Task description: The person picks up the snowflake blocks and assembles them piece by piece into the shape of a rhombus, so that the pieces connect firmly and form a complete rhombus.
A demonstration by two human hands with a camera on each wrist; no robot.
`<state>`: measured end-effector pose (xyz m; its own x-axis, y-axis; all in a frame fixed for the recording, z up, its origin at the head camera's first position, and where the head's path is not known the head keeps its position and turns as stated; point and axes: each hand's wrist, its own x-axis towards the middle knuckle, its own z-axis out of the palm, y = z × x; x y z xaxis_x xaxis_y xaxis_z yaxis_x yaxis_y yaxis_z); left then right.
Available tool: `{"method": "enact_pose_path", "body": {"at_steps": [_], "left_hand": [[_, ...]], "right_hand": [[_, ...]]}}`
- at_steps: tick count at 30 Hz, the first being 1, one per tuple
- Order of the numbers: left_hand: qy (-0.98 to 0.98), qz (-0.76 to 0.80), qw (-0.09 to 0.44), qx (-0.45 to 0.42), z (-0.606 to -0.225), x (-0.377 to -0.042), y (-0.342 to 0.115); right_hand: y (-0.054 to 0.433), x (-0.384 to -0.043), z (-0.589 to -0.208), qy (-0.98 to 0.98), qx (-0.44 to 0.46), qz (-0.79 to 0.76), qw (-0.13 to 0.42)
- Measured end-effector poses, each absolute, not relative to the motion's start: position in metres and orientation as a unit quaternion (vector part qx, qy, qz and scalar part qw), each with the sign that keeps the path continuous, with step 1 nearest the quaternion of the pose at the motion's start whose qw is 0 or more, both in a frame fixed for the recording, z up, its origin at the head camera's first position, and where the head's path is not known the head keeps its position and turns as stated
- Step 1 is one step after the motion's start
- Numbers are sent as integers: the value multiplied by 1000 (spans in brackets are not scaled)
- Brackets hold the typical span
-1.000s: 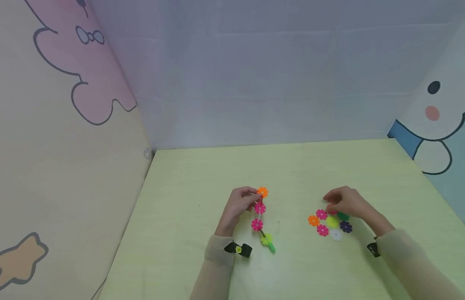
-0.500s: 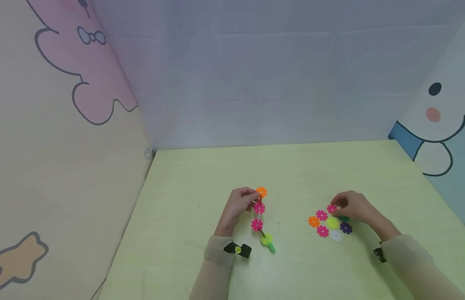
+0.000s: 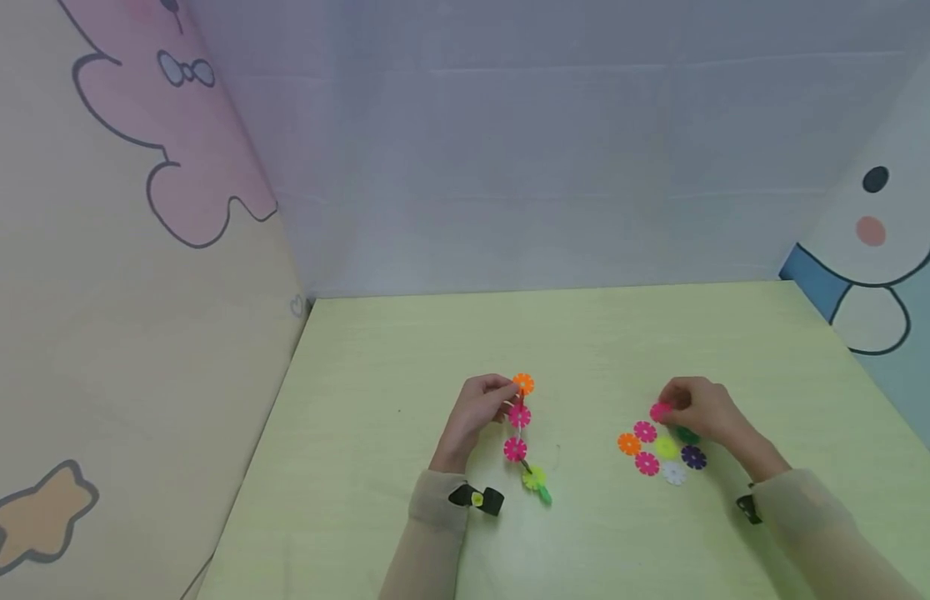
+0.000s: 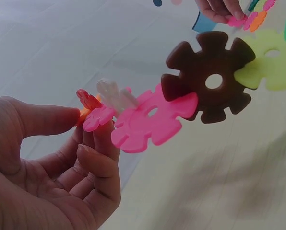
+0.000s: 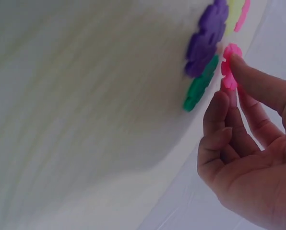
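My left hand [image 3: 476, 412] pinches the orange end of a chain of interlocking snowflake discs between thumb and fingers. In the left wrist view the chain runs on through a red, a clear and a pink disc [image 4: 148, 127] to a brown disc [image 4: 188, 69] and a yellow-green disc [image 4: 272, 72]. A green piece [image 3: 545, 494] forms its near end in the head view. Over at the right, my right hand [image 3: 701, 408] holds a single pink disc [image 3: 659, 412] by its edge, tilted, at the far side of a group of loose discs.
Loose discs lie flat beside my right hand: orange [image 3: 628, 444], two pink, yellow [image 3: 666, 447], white [image 3: 674, 473], purple [image 3: 693, 457] and a partly covered green [image 3: 687, 435]. Printed walls border the pale table [image 3: 405, 350] left and right, with a plain cloth behind.
My right hand first shifted right and closer in, then slightly back left, with the pink disc now pinched and tilted up from its place. My left hand and the chain stay almost still.
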<state>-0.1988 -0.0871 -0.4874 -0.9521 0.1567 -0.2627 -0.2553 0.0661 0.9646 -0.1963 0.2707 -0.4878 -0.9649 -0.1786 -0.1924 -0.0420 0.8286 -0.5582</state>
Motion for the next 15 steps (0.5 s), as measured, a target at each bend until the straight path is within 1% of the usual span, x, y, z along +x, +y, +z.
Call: {"method": "enact_pose_path", "body": {"at_steps": [5,10,15], "left_hand": [[715,681,151,-35,-488,-199,-86],[719,679,146,-38,-488,-198,-84],[721,676,146,-44,-489,-198,-83]], "right_hand": [[264,-196,-485,946,-66,-302,102],[253,-196,-486,936,-82,-336,66],[227,-190,-486,920,-90,-380,25]]}}
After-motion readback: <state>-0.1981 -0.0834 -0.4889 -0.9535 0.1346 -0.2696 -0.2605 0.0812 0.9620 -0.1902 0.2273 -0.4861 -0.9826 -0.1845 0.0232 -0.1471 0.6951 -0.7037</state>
